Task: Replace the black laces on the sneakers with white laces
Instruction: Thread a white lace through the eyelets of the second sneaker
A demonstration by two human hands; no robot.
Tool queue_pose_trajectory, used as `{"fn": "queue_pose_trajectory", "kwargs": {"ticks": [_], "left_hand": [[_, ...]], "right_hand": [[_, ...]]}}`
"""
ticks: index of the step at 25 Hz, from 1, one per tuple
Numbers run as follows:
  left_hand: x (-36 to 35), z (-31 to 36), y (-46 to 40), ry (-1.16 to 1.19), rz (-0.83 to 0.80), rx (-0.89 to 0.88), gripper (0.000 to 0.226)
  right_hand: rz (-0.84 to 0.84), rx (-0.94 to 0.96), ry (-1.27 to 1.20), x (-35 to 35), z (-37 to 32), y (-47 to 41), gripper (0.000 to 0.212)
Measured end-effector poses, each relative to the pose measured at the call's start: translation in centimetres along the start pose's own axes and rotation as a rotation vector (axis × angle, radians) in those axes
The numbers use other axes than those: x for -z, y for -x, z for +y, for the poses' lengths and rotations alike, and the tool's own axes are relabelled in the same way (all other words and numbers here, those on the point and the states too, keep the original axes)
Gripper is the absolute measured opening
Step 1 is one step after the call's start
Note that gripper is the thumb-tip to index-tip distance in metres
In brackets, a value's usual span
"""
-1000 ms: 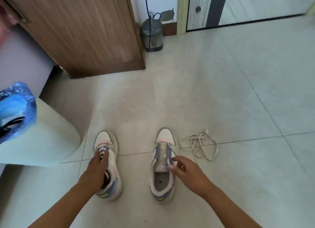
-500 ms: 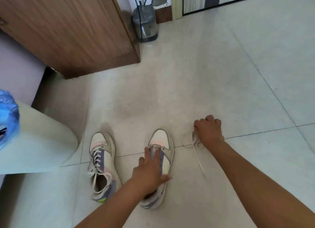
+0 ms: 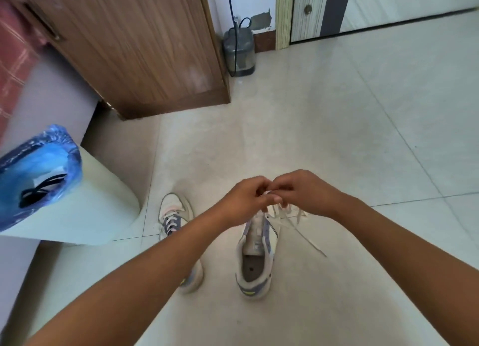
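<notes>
Both bare forearms reach forward and converge. The left hand (image 3: 245, 199) and right hand (image 3: 302, 191) meet, fingers curled, fingertips touching.

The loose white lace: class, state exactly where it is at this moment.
In the head view, the white lace hangs from both hands, the left hand and right hand, meeting above the unlaced right-side sneaker, its tail trailing onto the floor to the right.

**Two sneakers and a loose white lace**

The left sneaker (image 3: 176, 216) stands on the floor, toe away, already laced in white. The right sneaker (image 3: 256, 252) stands beside it, unlaced, tongue exposed. The white lace (image 3: 300, 231) hangs in loops over its toe, one end trailing right.
</notes>
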State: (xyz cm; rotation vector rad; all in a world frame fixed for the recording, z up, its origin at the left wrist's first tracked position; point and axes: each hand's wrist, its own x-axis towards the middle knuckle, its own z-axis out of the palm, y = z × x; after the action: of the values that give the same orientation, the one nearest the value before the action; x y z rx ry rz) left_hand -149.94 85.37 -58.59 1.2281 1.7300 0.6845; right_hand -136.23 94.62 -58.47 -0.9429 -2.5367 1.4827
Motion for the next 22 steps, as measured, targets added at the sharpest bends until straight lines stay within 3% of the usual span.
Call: {"fn": "queue_pose_trajectory", "kwargs": {"ticks": [1, 4, 8, 13, 16, 19, 22], "left_hand": [[0.9, 0.5, -0.1, 0.017, 0.025, 0.006, 0.003], [3.9, 1.0, 0.7, -0.023, 0.089, 0.033, 0.021], [8.1, 2.0, 2.9, -0.033, 0.077, 0.048, 0.025], [14.5, 4.3, 4.3, 0.094, 0.440, 0.196, 0.026], [16.4, 7.9, 5.6, -0.075, 0.277, 0.223, 0.025], [16.9, 12.7, 7.5, -0.182, 0.155, 0.033, 0.025], [17.1, 16.9, 9.9, 0.139, 0.168, -0.192, 0.029]], "right_hand": [[0.049, -0.017, -0.056, 0.2, -0.3, 0.1, 0.010], [0.139, -0.084, -0.117, 1.0, -1.2, 0.8, 0.014], [0.247, -0.159, -0.208, 4.2, -4.0, 2.4, 0.016], [0.156, -0.234, -0.056, 10.9, -8.9, 4.3, 0.023], [0.118, -0.241, 0.011, 12.7, -13.3, 3.8, 0.018], [0.176, -0.199, 0.001, 12.6, -18.2, 3.1, 0.014], [0.246, -0.081, -0.131, 10.5, -22.4, 3.7, 0.018]]}}
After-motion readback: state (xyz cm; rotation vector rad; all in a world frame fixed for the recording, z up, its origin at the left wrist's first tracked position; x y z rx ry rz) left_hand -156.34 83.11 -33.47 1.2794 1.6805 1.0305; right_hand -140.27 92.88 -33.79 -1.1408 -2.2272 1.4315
